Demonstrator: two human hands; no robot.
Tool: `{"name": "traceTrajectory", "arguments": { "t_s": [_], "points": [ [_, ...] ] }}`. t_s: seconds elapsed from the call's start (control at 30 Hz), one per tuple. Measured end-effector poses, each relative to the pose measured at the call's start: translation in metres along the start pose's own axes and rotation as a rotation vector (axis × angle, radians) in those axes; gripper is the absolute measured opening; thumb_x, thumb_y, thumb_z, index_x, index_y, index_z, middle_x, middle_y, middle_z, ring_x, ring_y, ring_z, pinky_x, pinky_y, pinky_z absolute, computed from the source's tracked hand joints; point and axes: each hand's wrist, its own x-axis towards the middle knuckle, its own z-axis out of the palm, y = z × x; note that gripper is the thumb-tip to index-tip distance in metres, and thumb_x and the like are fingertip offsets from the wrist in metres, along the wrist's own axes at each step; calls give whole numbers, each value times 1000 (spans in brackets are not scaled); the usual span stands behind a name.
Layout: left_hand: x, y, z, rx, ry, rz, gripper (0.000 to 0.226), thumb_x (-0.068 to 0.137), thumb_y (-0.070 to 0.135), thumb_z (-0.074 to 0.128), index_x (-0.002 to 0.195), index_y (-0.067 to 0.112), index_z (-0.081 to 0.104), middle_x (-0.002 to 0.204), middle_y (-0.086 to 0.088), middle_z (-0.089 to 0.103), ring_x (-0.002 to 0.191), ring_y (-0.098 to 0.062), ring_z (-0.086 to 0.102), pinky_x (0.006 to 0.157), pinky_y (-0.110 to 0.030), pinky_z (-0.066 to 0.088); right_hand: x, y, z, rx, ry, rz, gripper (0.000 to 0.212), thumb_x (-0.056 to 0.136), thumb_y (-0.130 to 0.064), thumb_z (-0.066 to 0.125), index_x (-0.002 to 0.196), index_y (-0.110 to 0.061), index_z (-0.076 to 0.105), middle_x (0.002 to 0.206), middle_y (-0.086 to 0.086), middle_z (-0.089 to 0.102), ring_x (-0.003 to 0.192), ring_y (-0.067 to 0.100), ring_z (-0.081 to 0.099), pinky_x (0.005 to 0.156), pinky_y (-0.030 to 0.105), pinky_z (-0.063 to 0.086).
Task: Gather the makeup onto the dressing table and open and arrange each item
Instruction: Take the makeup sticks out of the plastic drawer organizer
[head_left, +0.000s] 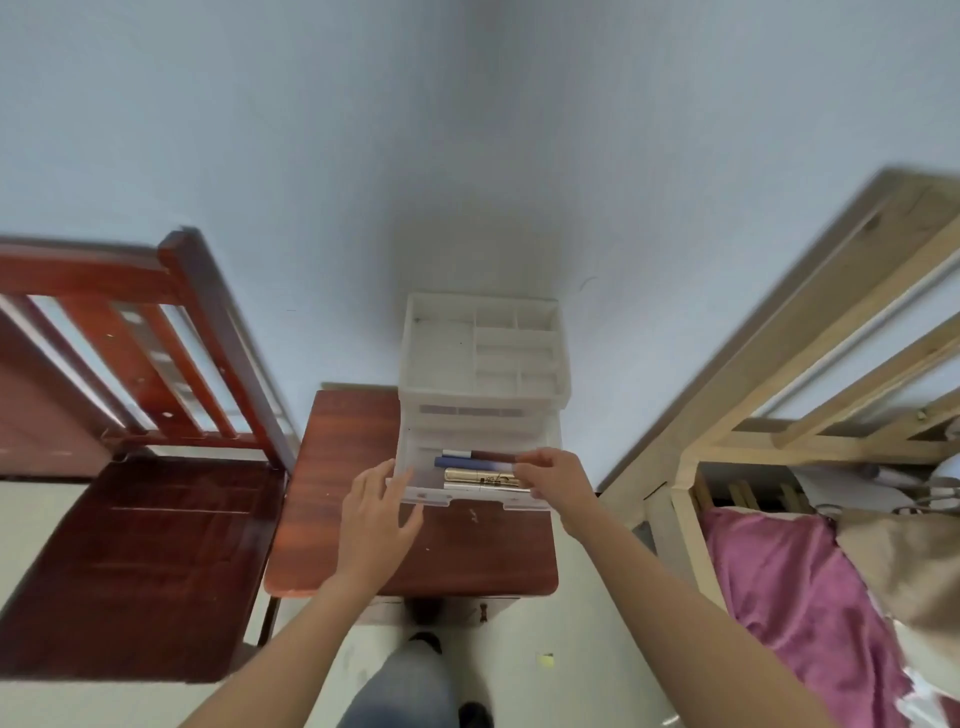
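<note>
A white plastic makeup organiser (483, 364) stands at the back of a small reddish-brown dressing table (457, 551). Its lowest drawer (467, 499) is pulled out and holds several makeup sticks: a gold tube (478, 475), a dark blue one (460, 462) and a brown-and-white one (483, 455). My right hand (550, 475) reaches into the drawer's right end, its fingers curled over the ends of the tubes. My left hand (376, 512) hovers with spread fingers at the drawer's left front corner, holding nothing.
A dark red wooden chair (135, 545) stands left of the table. A pale wooden bed frame (769, 374) with a pink sheet (795, 587) is on the right. My legs and shoes show below the table edge. The wall is right behind the organiser.
</note>
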Motion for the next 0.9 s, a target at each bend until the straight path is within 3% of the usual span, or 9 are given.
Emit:
{"name": "traceTrajectory", "arguments": {
  "t_s": [0.07, 0.13, 0.23, 0.33, 0.43, 0.57, 0.9],
  "points": [
    [5, 0, -1, 24, 29, 80, 38, 60, 11, 79, 96, 11, 65, 103, -14, 66, 103, -22, 45, 72, -43, 53, 13, -6, 5, -213, -31, -72, 24, 82, -9, 61, 104, -2, 66, 90, 5, 65, 89, 19, 57, 81, 26, 44],
    [12, -2, 2, 47, 33, 157, 22, 69, 17, 64, 91, 14, 66, 100, -10, 67, 103, -19, 43, 73, -40, 53, 26, -10, 10, -379, -73, -97, 26, 83, -12, 62, 107, -3, 66, 105, 9, 67, 99, 22, 60, 88, 27, 43],
    [23, -8, 7, 47, -25, 200, 29, 71, 27, 44, 85, 15, 67, 94, -6, 69, 101, -17, 44, 76, -38, 53, 42, -15, 17, -499, -118, -96, 30, 83, -13, 61, 112, -5, 64, 116, 10, 65, 109, 22, 59, 89, 25, 42],
    [29, -14, 9, -11, -53, 186, 30, 71, 31, 46, 82, 15, 68, 88, -3, 70, 99, -16, 45, 76, -37, 52, 55, -15, 22, -608, -147, -99, 34, 83, -16, 62, 115, -6, 62, 122, 9, 62, 113, 21, 56, 85, 21, 38],
    [28, -17, 12, -61, -51, 173, 28, 72, 33, 50, 79, 15, 70, 86, 0, 70, 100, -14, 46, 77, -32, 51, 68, -9, 23, -716, -174, -99, 36, 82, -21, 63, 117, -10, 61, 124, 7, 60, 114, 22, 55, 95, 30, 42],
    [26, -21, 16, -93, -22, 131, 25, 73, 34, 52, 76, 15, 69, 86, 1, 70, 101, -13, 47, 83, -26, 40, 81, -5, 27, -913, -244, -141, 40, 81, -25, 63, 119, -14, 59, 123, 9, 57, 115, 25, 51, 97, 37, 44],
    [36, -23, 11, 10, -5, 121, 35, 68, 48, 57, 73, 16, 70, 83, 2, 71, 98, -13, 47, 81, -25, 37, 100, -16, 32, -1316, -366, -365, 35, 83, -21, 54, 118, -15, 54, 124, 10, 50, 115, 28, 45, 94, 35, 35]
  ]
}}
